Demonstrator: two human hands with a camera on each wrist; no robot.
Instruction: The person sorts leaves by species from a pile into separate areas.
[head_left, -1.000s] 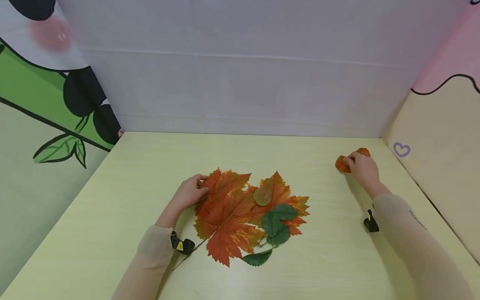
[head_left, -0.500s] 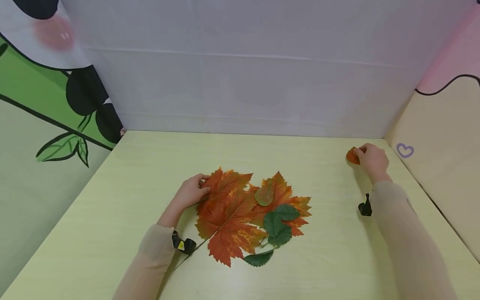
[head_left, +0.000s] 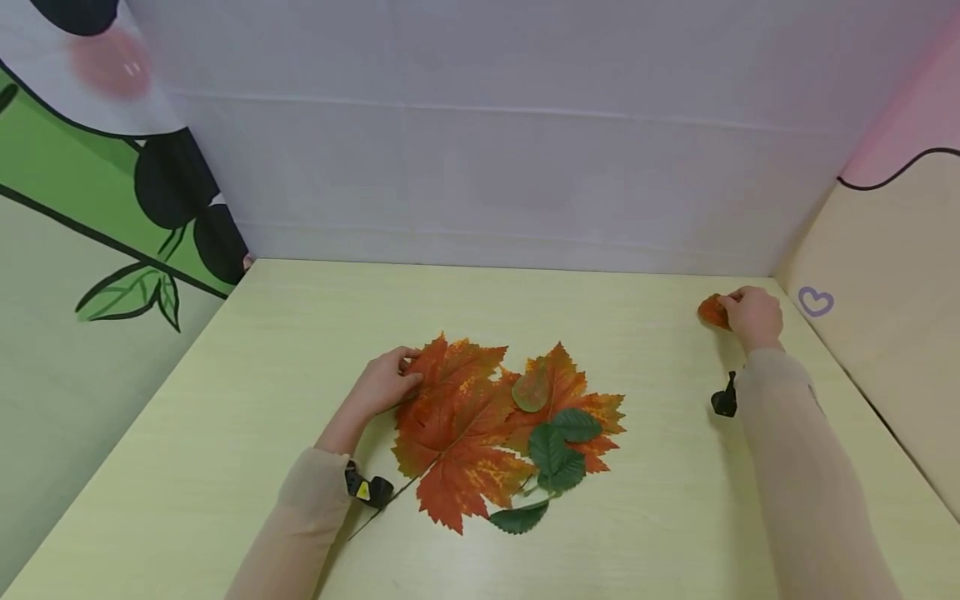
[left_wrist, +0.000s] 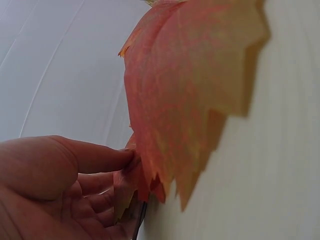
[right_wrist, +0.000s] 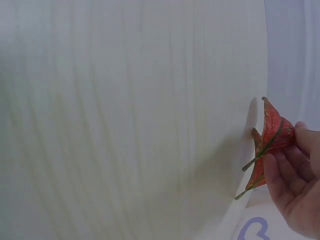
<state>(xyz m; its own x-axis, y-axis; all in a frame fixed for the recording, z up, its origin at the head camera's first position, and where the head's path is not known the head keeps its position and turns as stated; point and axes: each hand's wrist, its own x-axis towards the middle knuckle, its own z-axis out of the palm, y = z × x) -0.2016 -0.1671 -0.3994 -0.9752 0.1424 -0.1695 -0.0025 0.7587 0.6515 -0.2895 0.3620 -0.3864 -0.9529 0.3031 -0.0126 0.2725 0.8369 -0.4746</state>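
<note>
My left hand [head_left: 386, 383] pinches the edge of large orange maple leaves [head_left: 465, 425] near the middle of the table; in the left wrist view the thumb presses on a red-orange leaf [left_wrist: 165, 95]. Out at the far right corner, my right hand [head_left: 753, 312] pinches small orange leaves [head_left: 712, 312]. Two red leaves with green midribs [right_wrist: 272, 131] show between its thumb and fingers in the right wrist view, near the table surface. Beside the left hand's leaves lies another maple leaf [head_left: 558, 375], overlapped by a dark green leaf sprig [head_left: 553, 458] and a small round greenish leaf [head_left: 530, 392].
The pale wooden table [head_left: 225, 417] meets a white back wall [head_left: 487, 183]. A cream side panel with a purple heart [head_left: 816, 302] borders the right edge, close to my right hand. A printed panel [head_left: 97, 225] stands at the left.
My right hand has shifted right and slightly farther back with the small leaves, then nearly stopped. The left hand and the maple leaves stay in place.
</note>
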